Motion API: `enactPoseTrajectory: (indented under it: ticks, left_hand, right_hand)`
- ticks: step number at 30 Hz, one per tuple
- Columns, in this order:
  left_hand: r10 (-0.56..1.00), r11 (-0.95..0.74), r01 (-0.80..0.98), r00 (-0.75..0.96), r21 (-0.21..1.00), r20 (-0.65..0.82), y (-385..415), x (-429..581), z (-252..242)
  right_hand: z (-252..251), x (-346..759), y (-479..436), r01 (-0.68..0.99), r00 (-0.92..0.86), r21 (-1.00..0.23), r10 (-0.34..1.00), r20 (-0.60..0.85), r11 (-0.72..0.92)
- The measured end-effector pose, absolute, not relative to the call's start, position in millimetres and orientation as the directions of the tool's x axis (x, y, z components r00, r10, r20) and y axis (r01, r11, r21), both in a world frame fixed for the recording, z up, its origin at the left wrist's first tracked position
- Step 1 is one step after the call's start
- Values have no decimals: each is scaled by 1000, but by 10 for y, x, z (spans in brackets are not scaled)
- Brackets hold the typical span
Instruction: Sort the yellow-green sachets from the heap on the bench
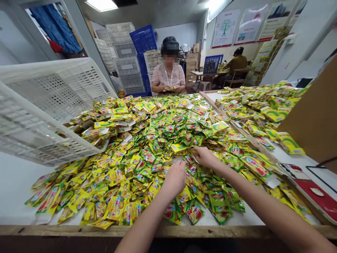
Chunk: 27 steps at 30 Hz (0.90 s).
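Note:
A wide heap of small green and yellow sachets (pixel 158 140) covers the white table (pixel 13 182). My left hand (pixel 175 177) rests knuckles up on the near part of the heap, fingers curled down into the sachets. My right hand (pixel 204 156) lies a little farther in, fingers closed among the packets. What either hand grips is hidden under the fingers.
A white plastic crate (pixel 39 109) lies tipped on its side at the left, spilling sachets. A second heap (pixel 263 105) fills a wooden tray at the right. A person (pixel 169 75) sits across the table. A brown cardboard sheet (pixel 316 116) and a red card (pixel 313 189) are at right.

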<state>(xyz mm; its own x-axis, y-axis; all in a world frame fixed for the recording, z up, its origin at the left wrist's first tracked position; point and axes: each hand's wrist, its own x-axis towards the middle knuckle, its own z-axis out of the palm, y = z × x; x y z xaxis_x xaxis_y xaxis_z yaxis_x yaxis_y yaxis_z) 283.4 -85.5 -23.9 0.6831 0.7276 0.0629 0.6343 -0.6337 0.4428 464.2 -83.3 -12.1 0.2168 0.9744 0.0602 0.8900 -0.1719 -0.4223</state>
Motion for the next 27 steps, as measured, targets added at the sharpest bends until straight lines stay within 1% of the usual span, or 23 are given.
enactPoseTrajectory:
  ticks: [4, 6, 7, 8, 9, 10, 11, 12, 13, 14, 17, 19, 21, 23, 25, 27]
  left_hand:
    - [723, -623, 648, 691, 438, 6, -602, 3151, -331]
    - [750, -596, 679, 662, 430, -6, -536, 3273, -392]
    - [763, -582, 694, 646, 424, -9, -515, 3317, -416]
    - [773, -572, 705, 634, 420, -12, -499, 3348, -432]
    - [779, -563, 712, 627, 419, -18, -486, 3363, -440]
    - [782, -557, 716, 623, 421, -27, -474, 3362, -437]
    - [784, -550, 719, 620, 425, -34, -462, 3343, -421]
    - [786, -544, 719, 617, 433, -38, -453, 3307, -391]
    - [790, -537, 717, 613, 444, -34, -449, 3252, -347]
    - [795, -532, 712, 607, 458, -19, -452, 3181, -287]
    - [810, -533, 674, 582, 512, 77, -527, 2915, -63]
    - [805, -537, 574, 567, 619, 172, -625, 2754, 63]
    - [804, -507, 412, 542, 758, 243, -735, 2667, 113]
    - [816, -446, 279, 516, 850, 259, -836, 2668, 78]
    - [840, -399, 251, 486, 882, 242, -922, 2731, -8]
    - [862, -372, 259, 452, 891, 229, -996, 2799, -89]
  right_hand:
    - [-20, 4758, -1067, 784, 313, -602, 935, 168, -154]
    - [-17, 4755, -1197, 724, 351, -676, 917, 188, -138]
    - [-27, 4736, -1254, 665, 369, -737, 911, 185, -120]
    - [-42, 4711, -1303, 575, 390, -813, 905, 173, -93]
    - [-57, 4680, -1342, 452, 412, -890, 899, 149, -60]
    - [-70, 4650, -1371, 303, 437, -953, 892, 116, -24]
    - [-79, 4622, -1391, 150, 457, -989, 886, 76, 8]
    - [-82, 4599, -1405, 26, 471, -999, 882, 37, 28]
    - [-79, 4581, -1414, -47, 478, -998, 878, 6, 33]
    - [-72, 4567, -1421, -86, 486, -996, 874, -15, 31]
    - [-38, 4524, -1441, -106, 498, -994, 866, -38, 17]
    - [-27, 4462, -1458, -152, 463, -988, 885, -55, 18]
    - [-36, 4361, -1478, -230, 378, -973, 922, -84, 6]
    - [-65, 4241, -1499, -292, 279, -956, 954, -110, -25]
    - [-98, 4139, -1525, -318, 222, -947, 968, -120, -45]
    - [-118, 4081, -1557, -282, 215, -958, 970, -113, -49]
